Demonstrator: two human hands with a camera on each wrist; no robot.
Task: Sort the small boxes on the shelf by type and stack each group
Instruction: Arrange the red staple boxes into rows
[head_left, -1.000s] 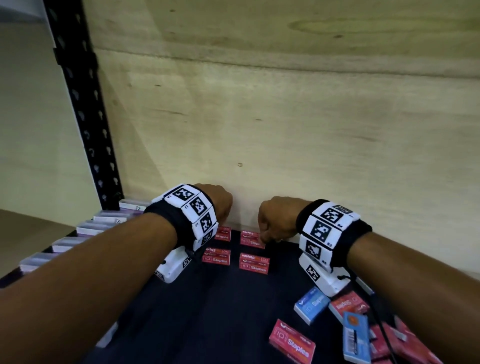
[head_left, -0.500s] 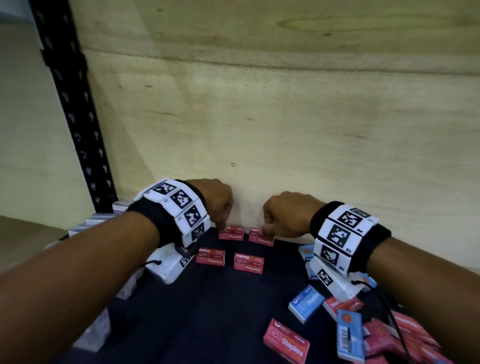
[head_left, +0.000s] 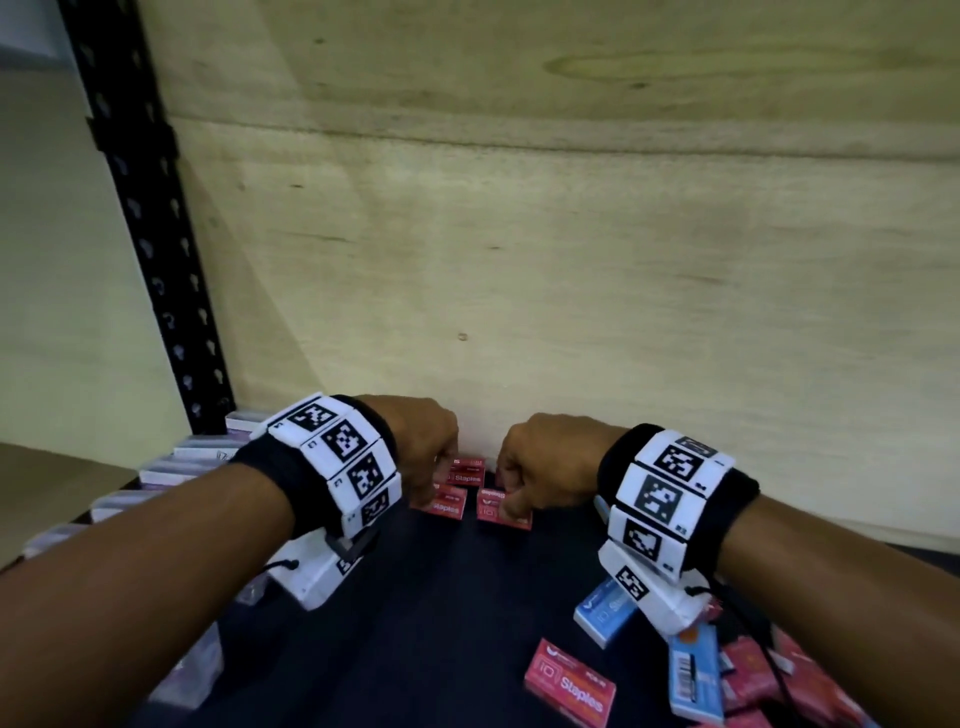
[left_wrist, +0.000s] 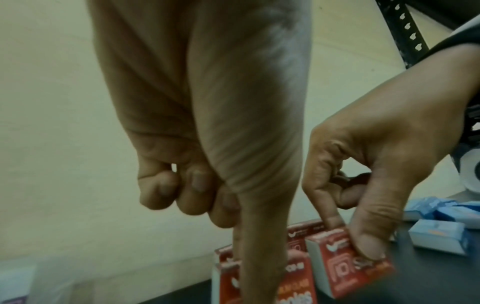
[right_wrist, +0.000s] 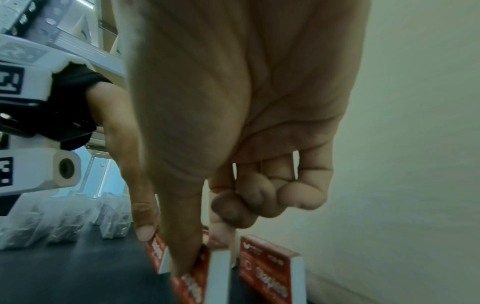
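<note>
Small red staples boxes lie in a cluster on the black shelf (head_left: 441, 623) near the plywood back wall. My left hand (head_left: 434, 488) pinches one red box (head_left: 447, 508) with thumb and forefinger, its other fingers curled. To its right, my right hand (head_left: 506, 499) pinches another red box (head_left: 503, 512); in the left wrist view this box (left_wrist: 350, 267) is tilted between that hand's thumb and forefinger. A third red box (head_left: 467, 470) lies behind them by the wall. In the right wrist view a red box (right_wrist: 267, 267) sits close to the wall.
Blue boxes (head_left: 605, 613) and more red boxes (head_left: 569, 688) lie scattered at the front right. A row of pale boxes (head_left: 171, 470) runs along the left edge beside the black perforated post (head_left: 150, 249). The plywood wall (head_left: 571, 286) closes the back.
Both hands have drawn slightly back from the wall and closer together. Each now pinches a red box, and the right one's box is tipped up.
</note>
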